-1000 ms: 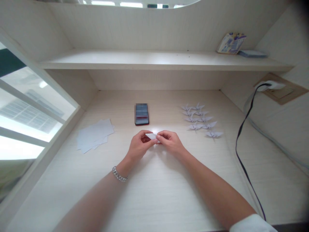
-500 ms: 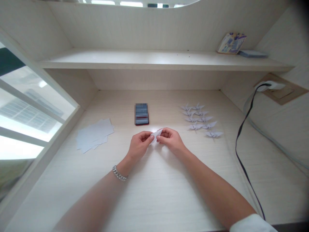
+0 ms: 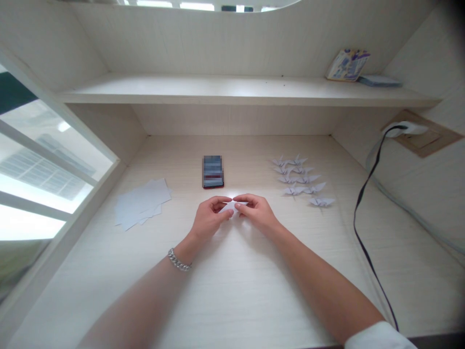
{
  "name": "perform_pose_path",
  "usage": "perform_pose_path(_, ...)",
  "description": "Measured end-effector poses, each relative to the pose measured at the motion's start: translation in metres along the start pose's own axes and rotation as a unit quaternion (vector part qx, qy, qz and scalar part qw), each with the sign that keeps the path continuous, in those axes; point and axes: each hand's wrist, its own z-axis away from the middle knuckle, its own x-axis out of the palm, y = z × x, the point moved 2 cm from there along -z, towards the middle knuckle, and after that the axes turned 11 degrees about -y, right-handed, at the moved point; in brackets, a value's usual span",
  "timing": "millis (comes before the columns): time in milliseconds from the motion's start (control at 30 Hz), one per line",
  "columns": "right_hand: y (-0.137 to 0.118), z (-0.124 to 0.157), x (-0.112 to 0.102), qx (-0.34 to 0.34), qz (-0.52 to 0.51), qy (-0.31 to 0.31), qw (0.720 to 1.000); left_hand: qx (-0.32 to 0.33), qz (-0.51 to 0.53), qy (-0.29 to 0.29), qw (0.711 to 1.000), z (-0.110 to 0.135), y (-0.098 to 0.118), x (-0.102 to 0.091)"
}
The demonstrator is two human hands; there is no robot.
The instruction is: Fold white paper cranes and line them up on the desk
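Observation:
A small piece of folded white paper (image 3: 228, 207) is pinched between my two hands, above the middle of the desk. My left hand (image 3: 211, 215) grips its left part between thumb and fingers; a silver chain bracelet (image 3: 179, 260) circles that wrist. On the other side, my right hand (image 3: 257, 212) holds the paper with its thumb in front and fingers behind. The fingertips of both hands meet at the paper's top edge and hide part of it. Several folded white paper cranes (image 3: 298, 179) stand in rows to the right.
Loose white paper sheets (image 3: 142, 202) lie overlapped at the left. A phone (image 3: 213, 171), its screen blurred, rests behind my hands. At the right, a black cable (image 3: 358, 208) runs from a wall socket (image 3: 423, 133) down across the desk. A shelf (image 3: 218, 89) spans the back.
The folded paper has turned from pointing up and right to lying more level. My fingertips have drawn together at its top edge. Cranes, sheets and phone stay in place.

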Motion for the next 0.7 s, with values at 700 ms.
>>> perform_pose_path(700,0.0032,0.0004,-0.0020,0.000,0.031,-0.006,1.000,-0.026,0.020,0.006,0.999,-0.0008,0.0044,0.0003)
